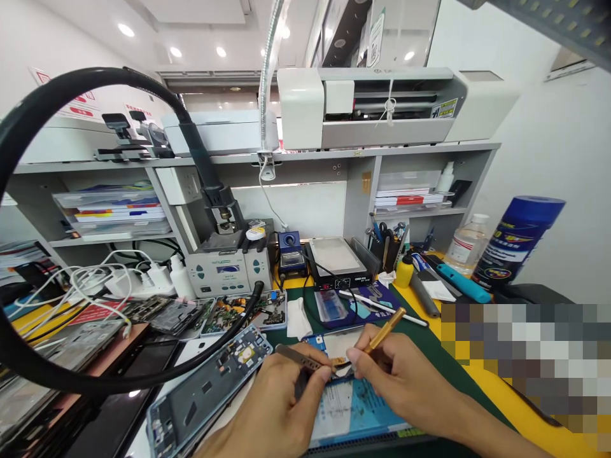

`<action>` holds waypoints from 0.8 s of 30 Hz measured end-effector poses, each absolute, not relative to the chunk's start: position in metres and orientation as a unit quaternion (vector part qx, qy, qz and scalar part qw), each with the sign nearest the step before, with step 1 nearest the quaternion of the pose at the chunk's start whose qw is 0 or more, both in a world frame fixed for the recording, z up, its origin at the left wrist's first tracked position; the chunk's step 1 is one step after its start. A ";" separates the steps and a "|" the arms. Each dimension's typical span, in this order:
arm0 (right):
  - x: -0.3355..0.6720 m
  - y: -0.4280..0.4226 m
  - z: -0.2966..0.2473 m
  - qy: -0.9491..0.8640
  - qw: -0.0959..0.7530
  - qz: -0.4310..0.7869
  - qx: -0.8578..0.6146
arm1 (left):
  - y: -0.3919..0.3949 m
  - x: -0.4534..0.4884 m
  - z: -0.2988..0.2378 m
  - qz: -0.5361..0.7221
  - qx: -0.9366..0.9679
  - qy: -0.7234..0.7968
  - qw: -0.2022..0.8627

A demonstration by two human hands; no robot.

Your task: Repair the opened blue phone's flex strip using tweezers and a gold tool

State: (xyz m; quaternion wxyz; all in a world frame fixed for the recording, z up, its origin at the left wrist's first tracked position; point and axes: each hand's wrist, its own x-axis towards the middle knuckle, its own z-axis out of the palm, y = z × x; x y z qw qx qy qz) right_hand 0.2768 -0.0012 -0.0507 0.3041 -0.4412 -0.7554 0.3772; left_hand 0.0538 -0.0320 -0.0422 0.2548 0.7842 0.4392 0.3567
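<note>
My left hand (pixel 284 397) is closed around flat grey tweezers (pixel 300 359), their tips pointing right. A slim gold pen-shaped tool (pixel 387 327) is pinched in my right hand (pixel 398 369), its lower end hidden by the fingers. Between the two hands lies a small part with an orange flex cable (pixel 340 362); its exact shape is hard to make out. Under it are a blue and white work pad (pixel 351 410) and a pale flat panel (pixel 340 343). Left of my left hand, an opened blue phone housing (pixel 210 397) lies slanted.
A thick black hose (pixel 62 381) loops across the left side from the grey rework station (pixel 224 272). Behind the hands stand a soldering iron holder (pixel 290 254) and a flat heating plate (pixel 337 257). At right are a yellow bottle (pixel 404 272) and a blue spray can (pixel 520 242).
</note>
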 end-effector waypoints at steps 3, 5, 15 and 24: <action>0.277 -0.001 -0.051 -0.758 0.303 0.374 -0.441 | -0.031 0.054 -0.045 0.354 0.784 0.444 0.251; 0.276 0.000 -0.051 -0.762 0.303 0.364 -0.442 | -0.031 0.053 -0.046 0.353 0.786 0.443 0.246; 0.274 -0.001 -0.051 -0.774 0.281 0.331 -0.461 | -0.027 0.053 -0.044 0.348 0.795 0.421 0.264; 0.274 0.001 -0.053 -0.772 0.280 0.340 -0.458 | -0.027 0.048 -0.042 0.306 0.806 0.428 0.273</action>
